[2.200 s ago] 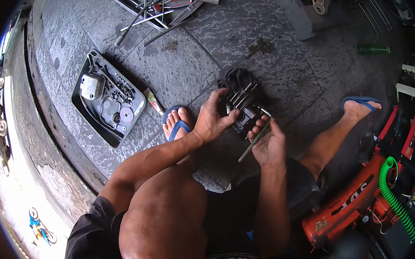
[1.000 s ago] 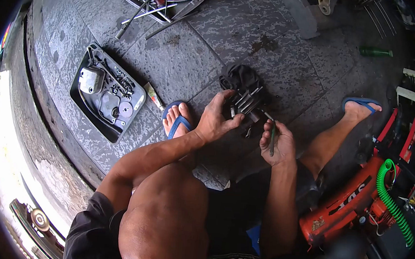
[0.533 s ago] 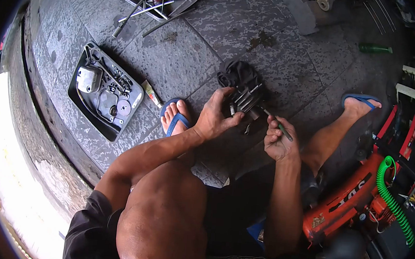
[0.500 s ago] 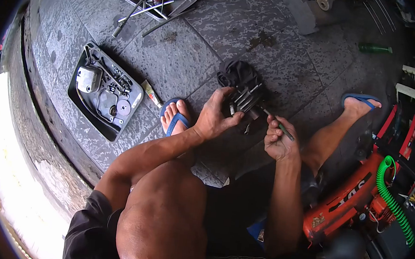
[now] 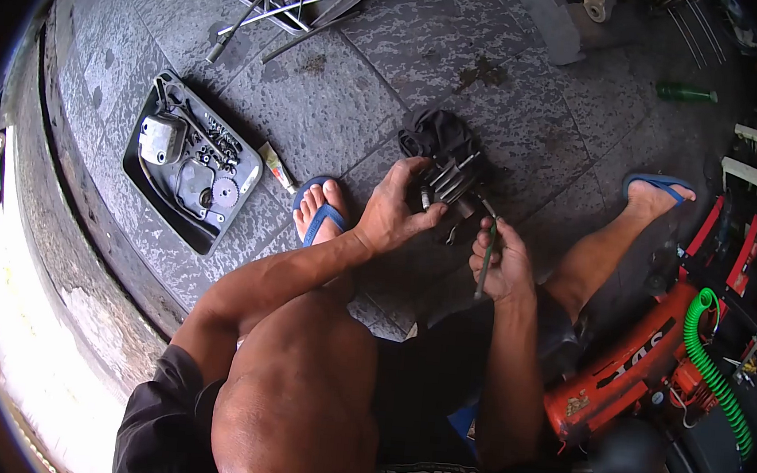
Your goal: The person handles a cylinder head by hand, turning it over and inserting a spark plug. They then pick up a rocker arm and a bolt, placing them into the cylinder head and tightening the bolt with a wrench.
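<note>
My left hand is closed around the side of a dark, finned metal engine part, its thumb along the near edge. Bright rods or studs show on top of the part. In my right hand is a slim green-handled tool, gripped between thumb and fingers. The tool's thin front end points up toward the right side of the engine part, and its handle end points back toward me. A crumpled black cloth lies just beyond the engine part.
A grey tray of metal parts, including a toothed disc, stands at left beside a small tube. Farther off is a tray of long tools. To the right are a green bottle, a red compressor tank and a coiled green hose.
My right hand has turned the tool from a slant to nearly in line with my forearm, shifting slightly down and left. My left hand and the engine part stay almost still.
</note>
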Tool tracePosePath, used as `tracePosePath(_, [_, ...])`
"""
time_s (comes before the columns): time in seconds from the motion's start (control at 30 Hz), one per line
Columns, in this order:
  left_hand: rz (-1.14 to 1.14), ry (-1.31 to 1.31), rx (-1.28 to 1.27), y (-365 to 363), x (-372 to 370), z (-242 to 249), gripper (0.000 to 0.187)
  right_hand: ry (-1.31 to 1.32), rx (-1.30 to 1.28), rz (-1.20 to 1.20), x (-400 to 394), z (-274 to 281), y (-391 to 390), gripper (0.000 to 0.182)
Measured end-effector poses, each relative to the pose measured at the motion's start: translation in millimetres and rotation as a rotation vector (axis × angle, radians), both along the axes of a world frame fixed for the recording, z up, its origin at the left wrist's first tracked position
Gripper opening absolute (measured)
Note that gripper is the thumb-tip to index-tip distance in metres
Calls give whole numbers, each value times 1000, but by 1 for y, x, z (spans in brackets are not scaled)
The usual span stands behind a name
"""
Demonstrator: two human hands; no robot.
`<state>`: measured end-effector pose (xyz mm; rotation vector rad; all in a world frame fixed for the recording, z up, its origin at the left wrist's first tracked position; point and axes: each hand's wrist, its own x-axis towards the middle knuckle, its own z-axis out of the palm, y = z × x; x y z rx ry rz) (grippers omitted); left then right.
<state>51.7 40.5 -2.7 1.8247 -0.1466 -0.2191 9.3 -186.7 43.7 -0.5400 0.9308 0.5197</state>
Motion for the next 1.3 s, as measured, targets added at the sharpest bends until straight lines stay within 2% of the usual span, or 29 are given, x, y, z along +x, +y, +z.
tracePosePath(0.13, [-12, -39, 24, 0, 0, -1, 75, -40, -99, -23, -6, 2, 16, 25])
tracePosePath(0.2, [-13, -8, 6, 1, 1, -2, 75, -40, -334, 35, -5, 9, 23, 28])
tracePosePath(0.33, [-16, -13, 11, -1, 1, -1, 75, -39, -357, 115, -5, 11, 22, 29])
tracePosePath(0.43, [-11, -3, 9, -1, 1, -1, 75, -129, -446, 105, -5, 15, 27, 29])
tracePosePath(0.6, [-13, 2, 8, -1, 2, 1, 74, -217, -544, 218, -4, 9, 23, 29])
tracePosePath(0.73, [-21, -16, 21, 0, 2, 0, 73, -145, -521, 234, 3, 21, 23, 30])
tracePosePath(0.83, [-5, 50, 16, 2, 2, 5, 73, -180, -647, 294, 6, 28, 35, 31])
tracePosePath(0.9, [16, 68, 10, 0, 4, 7, 72, -230, -944, 431, 10, 29, 45, 29])
tracePosePath(0.97, [43, 87, 8, 0, 7, 9, 71, -398, -1044, 475, -9, -5, 48, 21])
tracePosePath(1.03, [75, 175, -54, 1, 13, 14, 67, -478, -1117, 499, -13, -10, 53, 19])
tracePosePath(1.07, [81, 173, -51, 3, 13, 12, 67, -483, -1112, 503, -12, -13, 52, 19])
tracePosePath(1.13, [79, 54, -6, 4, 15, 7, 70, -481, -945, 442, -3, -7, 55, 16])
tracePosePath(1.23, [48, 118, -29, 9, 19, 1, 71, -440, -817, 395, 6, 3, 60, 14])
tracePosePath(1.27, [50, 121, -29, 12, 21, 0, 71, -438, -817, 397, 4, 0, 58, 14])
tracePosePath(1.3, [26, 159, -66, 16, 26, 2, 70, -521, -922, 486, 2, -8, 54, 15])
